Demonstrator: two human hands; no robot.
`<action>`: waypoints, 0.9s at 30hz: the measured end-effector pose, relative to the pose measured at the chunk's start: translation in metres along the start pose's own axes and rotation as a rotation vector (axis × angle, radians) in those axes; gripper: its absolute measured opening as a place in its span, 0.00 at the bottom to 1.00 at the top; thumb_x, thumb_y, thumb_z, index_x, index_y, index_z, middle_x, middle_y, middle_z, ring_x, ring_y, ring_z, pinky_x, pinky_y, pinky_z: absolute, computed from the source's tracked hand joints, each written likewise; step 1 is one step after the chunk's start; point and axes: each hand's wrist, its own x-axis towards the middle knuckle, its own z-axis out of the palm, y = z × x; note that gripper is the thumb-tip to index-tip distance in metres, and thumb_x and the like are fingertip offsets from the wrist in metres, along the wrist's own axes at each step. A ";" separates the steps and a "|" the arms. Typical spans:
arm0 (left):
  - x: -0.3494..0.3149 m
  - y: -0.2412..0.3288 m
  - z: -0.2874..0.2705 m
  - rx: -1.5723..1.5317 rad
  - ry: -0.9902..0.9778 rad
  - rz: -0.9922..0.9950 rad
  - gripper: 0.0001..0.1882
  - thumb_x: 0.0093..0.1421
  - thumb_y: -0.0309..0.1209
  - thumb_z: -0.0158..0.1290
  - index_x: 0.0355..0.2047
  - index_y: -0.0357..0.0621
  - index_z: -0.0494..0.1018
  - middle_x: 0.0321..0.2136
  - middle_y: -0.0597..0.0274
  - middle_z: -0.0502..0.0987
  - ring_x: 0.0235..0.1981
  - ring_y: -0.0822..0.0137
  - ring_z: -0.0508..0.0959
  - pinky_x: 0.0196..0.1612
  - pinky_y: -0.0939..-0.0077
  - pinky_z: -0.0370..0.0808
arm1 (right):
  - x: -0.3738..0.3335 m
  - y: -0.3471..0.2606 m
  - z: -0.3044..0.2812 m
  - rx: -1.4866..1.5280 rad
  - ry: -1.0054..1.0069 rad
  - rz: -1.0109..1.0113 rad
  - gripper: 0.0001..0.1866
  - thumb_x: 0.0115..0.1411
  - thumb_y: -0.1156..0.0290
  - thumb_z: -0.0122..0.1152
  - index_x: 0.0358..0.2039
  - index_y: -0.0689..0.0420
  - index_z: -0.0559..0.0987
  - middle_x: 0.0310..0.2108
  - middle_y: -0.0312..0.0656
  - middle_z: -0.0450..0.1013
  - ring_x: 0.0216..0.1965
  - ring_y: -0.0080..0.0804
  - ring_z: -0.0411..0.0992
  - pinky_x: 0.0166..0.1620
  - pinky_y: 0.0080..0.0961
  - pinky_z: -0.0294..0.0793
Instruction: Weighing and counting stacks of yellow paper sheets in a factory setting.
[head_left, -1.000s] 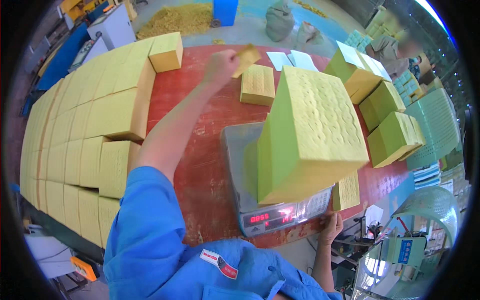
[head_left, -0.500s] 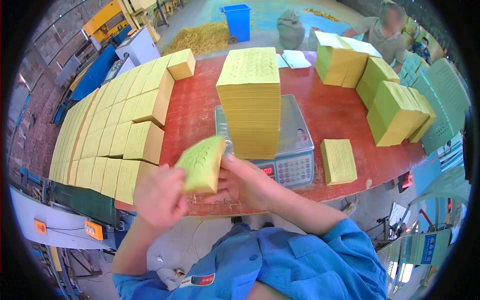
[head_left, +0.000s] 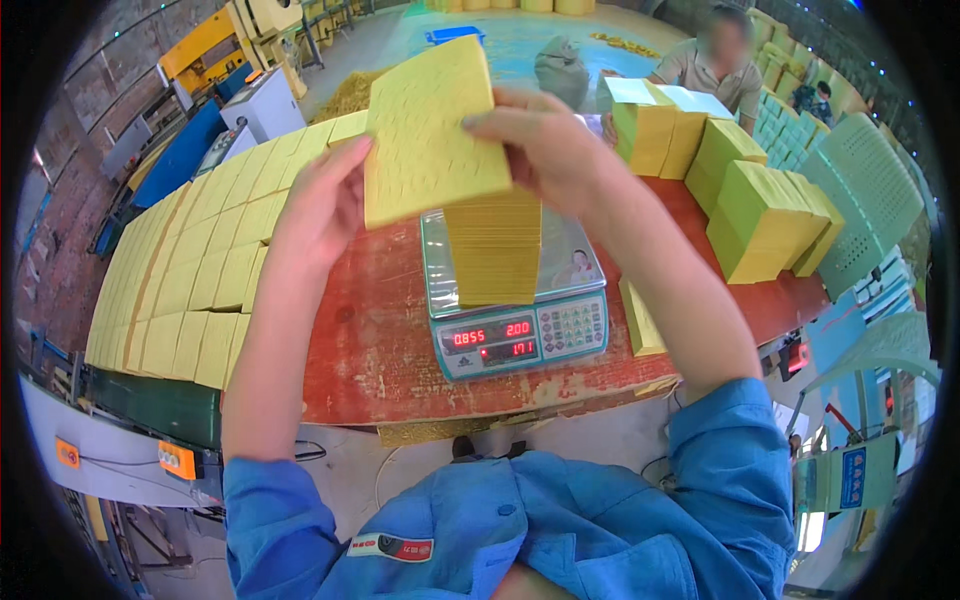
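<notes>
A block of yellow paper sheets (head_left: 430,140) with a dimpled face is raised between my two hands. My left hand (head_left: 322,208) presses its left edge, with the thumb at the side. My right hand (head_left: 548,145) grips the right edge, thumb on the face and fingers behind. Behind and below it, a tall stack of yellow paper (head_left: 495,262) stands on a digital scale (head_left: 572,330) with lit red digits. The held block hides the stack's top, so I cannot tell whether they touch.
Rows of yellow paper blocks (head_left: 190,270) fill the left side. More blocks (head_left: 765,215) stand at the right of the red table (head_left: 365,350), and a small one (head_left: 640,320) is partly behind my right forearm. A person (head_left: 715,65) sits beyond the far right blocks.
Both hands have lifted the paper block up and away from me, from the table's near edge to over the scale. The scale's display now shows in full.
</notes>
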 end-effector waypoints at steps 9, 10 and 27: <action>0.131 -0.024 0.000 0.159 -0.180 -0.215 0.09 0.59 0.33 0.58 0.37 0.41 0.77 0.31 0.63 0.82 0.31 0.73 0.80 0.37 0.76 0.77 | 0.050 0.009 -0.082 -0.326 0.393 0.166 0.11 0.56 0.71 0.65 0.37 0.64 0.80 0.27 0.39 0.75 0.25 0.22 0.71 0.26 0.17 0.69; 0.132 -0.027 0.001 0.183 -0.176 -0.223 0.08 0.59 0.33 0.59 0.35 0.42 0.77 0.29 0.64 0.81 0.30 0.75 0.79 0.35 0.77 0.76 | 0.049 0.011 -0.083 -0.322 0.401 0.169 0.11 0.56 0.71 0.65 0.37 0.64 0.80 0.27 0.39 0.75 0.25 0.22 0.71 0.26 0.17 0.69; 0.111 -0.054 -0.011 0.394 -0.102 -0.156 0.13 0.58 0.40 0.60 0.33 0.46 0.73 0.21 0.67 0.75 0.19 0.77 0.71 0.20 0.83 0.63 | 0.018 0.034 -0.077 -0.614 0.533 0.051 0.25 0.55 0.62 0.67 0.50 0.62 0.77 0.30 0.36 0.74 0.22 0.19 0.68 0.25 0.16 0.67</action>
